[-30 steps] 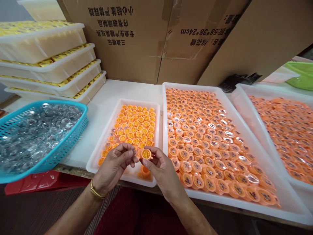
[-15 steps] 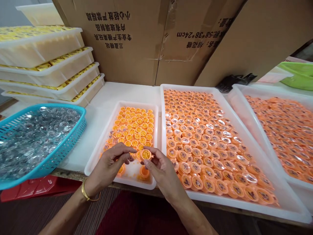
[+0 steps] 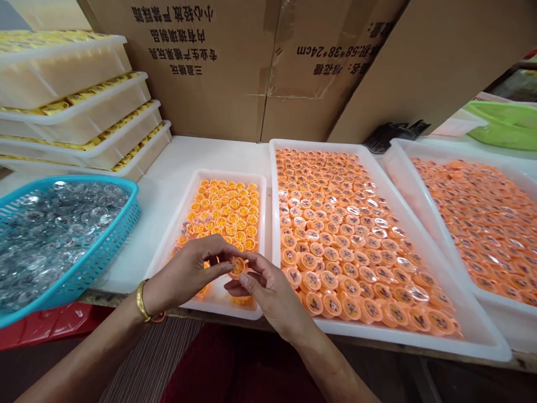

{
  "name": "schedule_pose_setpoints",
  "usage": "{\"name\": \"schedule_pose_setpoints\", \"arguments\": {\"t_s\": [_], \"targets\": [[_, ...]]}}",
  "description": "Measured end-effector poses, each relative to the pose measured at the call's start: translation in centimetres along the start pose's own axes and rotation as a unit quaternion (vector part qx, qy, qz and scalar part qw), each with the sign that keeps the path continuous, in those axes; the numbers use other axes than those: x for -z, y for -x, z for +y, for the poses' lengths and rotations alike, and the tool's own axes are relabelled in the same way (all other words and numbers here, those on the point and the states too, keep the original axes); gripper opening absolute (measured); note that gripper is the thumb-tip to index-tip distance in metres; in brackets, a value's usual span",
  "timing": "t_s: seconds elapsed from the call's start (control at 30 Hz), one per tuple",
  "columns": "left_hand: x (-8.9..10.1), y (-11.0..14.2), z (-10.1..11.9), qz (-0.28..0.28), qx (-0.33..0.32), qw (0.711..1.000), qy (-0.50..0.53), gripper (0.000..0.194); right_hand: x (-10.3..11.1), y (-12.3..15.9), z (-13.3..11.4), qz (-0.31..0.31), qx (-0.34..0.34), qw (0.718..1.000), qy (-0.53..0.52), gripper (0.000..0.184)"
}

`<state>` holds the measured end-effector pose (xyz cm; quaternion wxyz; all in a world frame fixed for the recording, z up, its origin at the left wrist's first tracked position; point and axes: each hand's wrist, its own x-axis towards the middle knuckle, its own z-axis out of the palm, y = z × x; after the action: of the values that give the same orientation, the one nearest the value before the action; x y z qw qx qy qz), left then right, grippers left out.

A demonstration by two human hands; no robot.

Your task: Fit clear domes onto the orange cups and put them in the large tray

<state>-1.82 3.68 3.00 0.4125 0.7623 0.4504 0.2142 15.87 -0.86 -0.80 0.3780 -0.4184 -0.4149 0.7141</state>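
Note:
Above the front of a small white tray (image 3: 156,273), both hands meet at a small orange toy cup (image 3: 238,267) with yellow candies inside. My right hand (image 3: 268,282) grips the cup from the right, thumb in front. My left hand (image 3: 193,270) pinches its left rim between thumb and fingers. Dark marks like a printed clear lid show at the rim, partly hidden by the fingers. Behind the hands, the small tray holds rows of open orange cups (image 3: 226,210) filled with yellow candies.
To the right, a large white tray (image 3: 489,336) holds rows of orange cups with printed lids; another similar tray (image 3: 390,162) stands beyond. Left is a blue basket (image 3: 121,235) of clear printed pieces. Stacked trays (image 3: 100,126) with yellow packets and cardboard boxes (image 3: 235,101) stand behind.
My left hand has moved right and closed onto the cup's rim. The cup has shifted slightly left in my right hand. The whole view has shifted a little.

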Motion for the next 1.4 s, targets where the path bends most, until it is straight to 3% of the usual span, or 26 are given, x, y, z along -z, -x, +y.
{"name": "schedule_pose_setpoints", "arguments": {"t_s": [0.13, 0.37, 0.53, 0.7, 0.9, 1.13, 1.4], "targets": [[0.0, 0.0, 0.3, 0.007, 0.004, 0.999, -0.035, 0.013, 0.1, -0.1, 0.0, 0.007, 0.001, 1.000, 0.018, 0.033], [-0.1, 0.1, 0.1, 0.013, -0.074, 0.995, -0.070, 0.014, 0.0, -0.2, 0.2, 0.014, 0.006, 0.998, 0.054, 0.032], [-0.7, -0.2, 0.1, 0.025, -0.063, 0.995, -0.074, 0.015, -0.4, -0.3, 0.5, 0.037, 0.020, 0.996, 0.076, 0.035], [-1.1, -0.3, 0.0, 0.061, 0.003, 0.997, -0.038, 0.014, -0.7, -0.5, 0.7, 0.061, 0.013, 0.996, 0.071, 0.039], [-1.0, -0.1, -0.5, 0.072, 0.136, 0.974, 0.164, 0.012, -0.6, -0.6, 0.9, 0.052, 0.006, 0.998, 0.017, 0.042], [-2.5, 0.6, -0.6, 0.122, 0.024, 0.992, 0.018, 0.017, -0.4, -0.9, 1.4, 0.062, 0.036, 0.996, 0.056, 0.037], [-2.8, 0.6, -0.5, 0.141, 0.014, 0.990, -0.027, 0.011, -0.7, -1.1, 1.8, 0.087, 0.032, 0.995, 0.022, 0.034]]}}
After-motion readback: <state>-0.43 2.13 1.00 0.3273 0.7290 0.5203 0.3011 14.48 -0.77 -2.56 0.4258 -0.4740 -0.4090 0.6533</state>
